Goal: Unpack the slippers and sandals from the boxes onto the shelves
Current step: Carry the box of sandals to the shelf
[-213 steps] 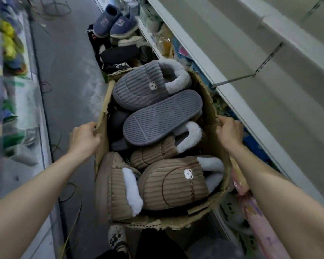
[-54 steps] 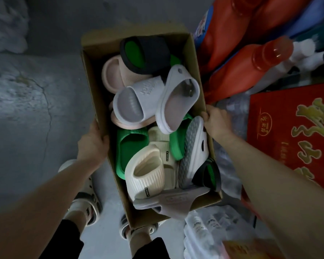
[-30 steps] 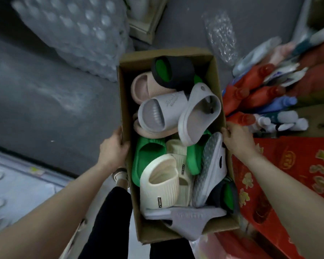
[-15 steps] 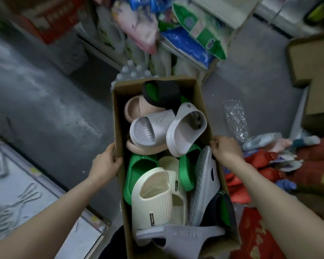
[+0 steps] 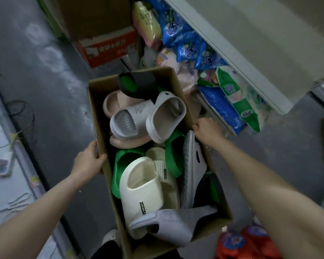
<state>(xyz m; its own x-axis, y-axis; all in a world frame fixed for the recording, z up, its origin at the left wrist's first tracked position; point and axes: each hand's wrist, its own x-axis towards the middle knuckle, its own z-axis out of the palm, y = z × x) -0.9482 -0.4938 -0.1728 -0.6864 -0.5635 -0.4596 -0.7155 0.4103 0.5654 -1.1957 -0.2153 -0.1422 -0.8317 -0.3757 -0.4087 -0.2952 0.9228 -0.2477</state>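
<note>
There is only one view, from a wide-angle camera on the person's head. It looks steeply down and a little forward, close over the cardboard box [image 5: 99, 116] held between both forearms, with the grey floor [image 5: 51, 101] below and a shelf edge [image 5: 232, 53] at the upper right.

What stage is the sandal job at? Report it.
Done: nothing visible; no sandal from this load shows on a shelf. In hand: the left hand and right hand each keep a grip on a long side of the cardboard box, carried above the floor. Left: everything, since the box is full, with the cream sandal, green sandal and grey sandal inside.
</note>
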